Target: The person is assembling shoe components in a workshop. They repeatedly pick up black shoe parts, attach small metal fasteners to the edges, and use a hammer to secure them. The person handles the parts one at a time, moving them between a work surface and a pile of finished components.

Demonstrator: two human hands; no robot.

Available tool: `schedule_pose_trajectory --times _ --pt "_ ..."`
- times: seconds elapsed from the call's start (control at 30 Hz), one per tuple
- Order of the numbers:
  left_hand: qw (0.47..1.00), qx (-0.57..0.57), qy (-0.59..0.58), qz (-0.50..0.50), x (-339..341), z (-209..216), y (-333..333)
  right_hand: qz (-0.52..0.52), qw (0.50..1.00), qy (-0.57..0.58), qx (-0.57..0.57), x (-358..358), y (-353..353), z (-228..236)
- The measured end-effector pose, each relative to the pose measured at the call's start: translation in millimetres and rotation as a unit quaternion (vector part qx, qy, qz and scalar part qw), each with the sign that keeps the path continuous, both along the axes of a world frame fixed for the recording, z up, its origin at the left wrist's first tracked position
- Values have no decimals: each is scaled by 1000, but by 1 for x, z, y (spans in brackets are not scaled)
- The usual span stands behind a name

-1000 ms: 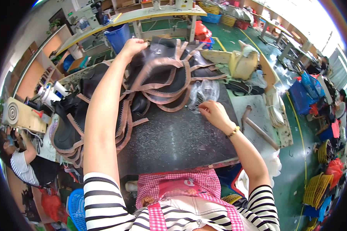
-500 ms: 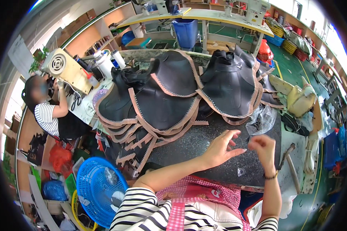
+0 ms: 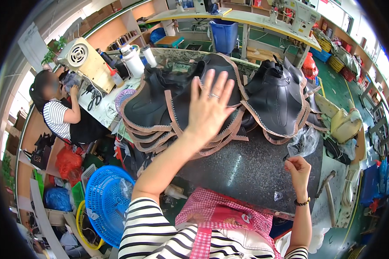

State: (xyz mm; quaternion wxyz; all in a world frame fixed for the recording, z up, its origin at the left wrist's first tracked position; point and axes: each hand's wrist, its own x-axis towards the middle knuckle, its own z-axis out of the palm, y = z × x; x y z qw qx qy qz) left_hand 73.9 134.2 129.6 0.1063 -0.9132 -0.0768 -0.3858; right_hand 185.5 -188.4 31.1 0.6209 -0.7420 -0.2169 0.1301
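Observation:
My left hand (image 3: pixel 211 105) reaches over the stack of black leather pieces (image 3: pixel 149 105), which have pinkish-tan zigzag-edged strips along their borders. Its fingers are spread, and I cannot tell whether the palm touches the leather. My right hand (image 3: pixel 298 170) is closed in a pinch above the dark work surface (image 3: pixel 246 168). A tiny dark bit shows at those fingertips, too small to name. Just beyond it lies a clear plastic bag (image 3: pixel 304 142) with small dark things inside. A second stack of black leather pieces (image 3: pixel 274 101) stands further right of my left hand.
A hammer (image 3: pixel 326 185) lies at the table's right side, and a small clear scrap (image 3: pixel 278 196) near the front edge. A blue basket (image 3: pixel 103 207) stands at lower left. Another person (image 3: pixel 60 108) sits at a sewing machine (image 3: pixel 84 60) on the left.
My left hand has moved forward and left from beside my right hand to over the leather stack, its fingers spreading. My right hand stays near the plastic bag, pinched. The whole view has shifted slightly.

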Motion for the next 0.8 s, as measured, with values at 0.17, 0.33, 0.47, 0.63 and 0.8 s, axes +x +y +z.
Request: schedule_pose_trajectory --times 0.17,0.33,0.47,0.63,0.8 --pt "991 -5 128 49 -59 -33 57 46 999 15 -7 -1 14 -22" --pt "985 -97 144 14 -117 -39 41 67 997 48 -12 -21 11 -3" --pt "971 -201 16 -130 -109 -22 -42 144 990 0 -10 -62 28 33" --pt "786 -515 97 -328 -96 -53 -120 186 978 -89 28 -96 32 62" --pt "787 -452 34 -419 -92 -61 -134 187 979 -46 66 -106 14 61"
